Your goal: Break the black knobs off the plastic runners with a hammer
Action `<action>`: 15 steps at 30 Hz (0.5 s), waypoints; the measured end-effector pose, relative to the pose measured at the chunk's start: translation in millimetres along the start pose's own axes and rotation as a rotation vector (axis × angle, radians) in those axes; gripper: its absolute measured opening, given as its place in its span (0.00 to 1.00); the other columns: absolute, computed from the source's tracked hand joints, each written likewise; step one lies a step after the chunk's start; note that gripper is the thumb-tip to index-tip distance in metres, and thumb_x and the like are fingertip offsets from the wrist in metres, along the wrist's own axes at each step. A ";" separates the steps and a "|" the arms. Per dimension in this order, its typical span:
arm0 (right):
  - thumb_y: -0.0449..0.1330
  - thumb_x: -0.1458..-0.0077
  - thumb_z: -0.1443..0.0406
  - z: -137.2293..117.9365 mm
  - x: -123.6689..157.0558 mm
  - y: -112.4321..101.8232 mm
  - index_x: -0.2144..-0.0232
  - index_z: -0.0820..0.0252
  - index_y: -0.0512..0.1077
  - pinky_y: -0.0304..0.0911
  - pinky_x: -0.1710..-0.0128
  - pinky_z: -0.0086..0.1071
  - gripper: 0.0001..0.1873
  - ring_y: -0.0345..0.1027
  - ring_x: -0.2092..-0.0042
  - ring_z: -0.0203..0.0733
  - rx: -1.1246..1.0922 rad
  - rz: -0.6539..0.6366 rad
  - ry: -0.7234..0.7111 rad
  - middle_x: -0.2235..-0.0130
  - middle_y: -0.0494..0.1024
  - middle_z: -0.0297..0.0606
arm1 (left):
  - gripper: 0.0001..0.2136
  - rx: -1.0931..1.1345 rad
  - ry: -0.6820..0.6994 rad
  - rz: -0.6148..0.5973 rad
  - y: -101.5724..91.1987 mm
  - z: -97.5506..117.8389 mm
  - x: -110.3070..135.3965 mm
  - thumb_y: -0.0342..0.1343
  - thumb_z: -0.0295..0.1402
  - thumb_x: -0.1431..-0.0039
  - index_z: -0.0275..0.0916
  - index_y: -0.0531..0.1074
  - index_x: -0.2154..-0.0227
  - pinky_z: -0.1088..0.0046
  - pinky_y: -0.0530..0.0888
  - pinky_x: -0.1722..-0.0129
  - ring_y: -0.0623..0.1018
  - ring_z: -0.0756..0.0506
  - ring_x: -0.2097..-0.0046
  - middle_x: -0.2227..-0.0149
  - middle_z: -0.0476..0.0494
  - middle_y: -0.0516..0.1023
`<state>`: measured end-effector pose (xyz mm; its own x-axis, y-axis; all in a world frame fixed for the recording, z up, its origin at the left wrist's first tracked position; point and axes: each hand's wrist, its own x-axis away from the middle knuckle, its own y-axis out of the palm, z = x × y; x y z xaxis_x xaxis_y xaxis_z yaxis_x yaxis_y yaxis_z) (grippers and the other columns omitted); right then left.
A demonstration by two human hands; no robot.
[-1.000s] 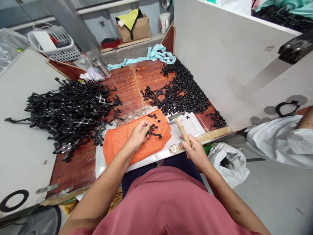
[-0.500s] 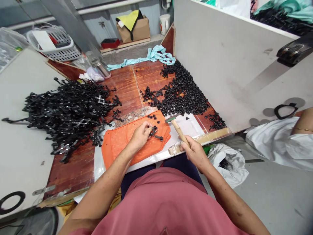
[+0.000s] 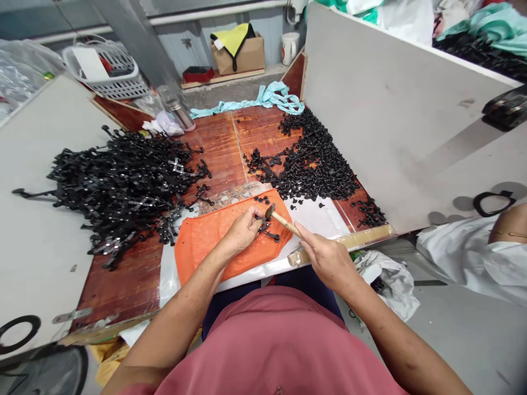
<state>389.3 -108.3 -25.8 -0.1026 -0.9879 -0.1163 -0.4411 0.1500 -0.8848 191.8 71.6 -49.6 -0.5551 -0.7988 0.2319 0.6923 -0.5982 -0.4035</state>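
Note:
My left hand [image 3: 242, 230] pinches a small black plastic part [image 3: 267, 227] down on an orange mat [image 3: 206, 238] at the near edge of the bench. My right hand [image 3: 325, 255] is closed round the wooden handle of a small hammer [image 3: 276, 215]. The hammer's head sits right over the black part, beside my left fingertips. A few loose black bits lie on the mat just beyond them.
A big tangled heap of black plastic frames [image 3: 119, 184] lies on the left of the wooden bench [image 3: 222, 148]. A heap of small black pieces [image 3: 317, 162] lies against the grey board [image 3: 395, 115] on the right. A teal cloth [image 3: 267, 96] and a white basket [image 3: 105, 68] are at the back.
My right hand swung the hammer left, from beside the mat to over the black part that my left hand holds. The view shifted slightly.

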 end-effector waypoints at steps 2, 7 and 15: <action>0.49 0.28 0.65 1.0 0.1 2.8 0.29 0.51 0.58 0.73 0.54 0.36 0.28 0.80 0.56 0.47 -0.040 0.074 0.025 0.51 0.83 0.43 | 0.03 -0.015 0.007 0.002 -0.6 0.5 -0.2 0.52 0.30 0.40 0.41 0.67 0.64 0.76 0.58 0.76 0.63 0.51 0.78 0.80 0.58 0.63; 0.49 0.29 0.63 -0.4 -1.9 4.7 0.28 0.49 0.58 0.73 0.58 0.37 0.29 0.79 0.61 0.48 0.036 -0.065 0.081 0.58 0.84 0.43 | 0.03 -0.044 0.011 0.014 0.2 1.1 -1.3 0.53 0.30 0.40 0.41 0.68 0.63 0.76 0.57 0.76 0.63 0.51 0.78 0.79 0.57 0.64; 0.49 0.28 0.62 3.0 2.2 14.2 0.27 0.50 0.56 0.73 0.55 0.40 0.30 0.79 0.58 0.51 -0.006 -0.053 0.084 0.55 0.84 0.45 | 0.07 -0.062 0.013 0.034 0.5 2.1 -1.8 0.54 0.31 0.41 0.42 0.67 0.59 0.76 0.58 0.75 0.63 0.50 0.78 0.81 0.59 0.62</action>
<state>385.4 -108.4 -40.0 -0.1535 -0.9877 -0.0304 -0.4531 0.0976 -0.8861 194.1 72.5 -48.4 -0.5381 -0.8173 0.2063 0.6808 -0.5657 -0.4653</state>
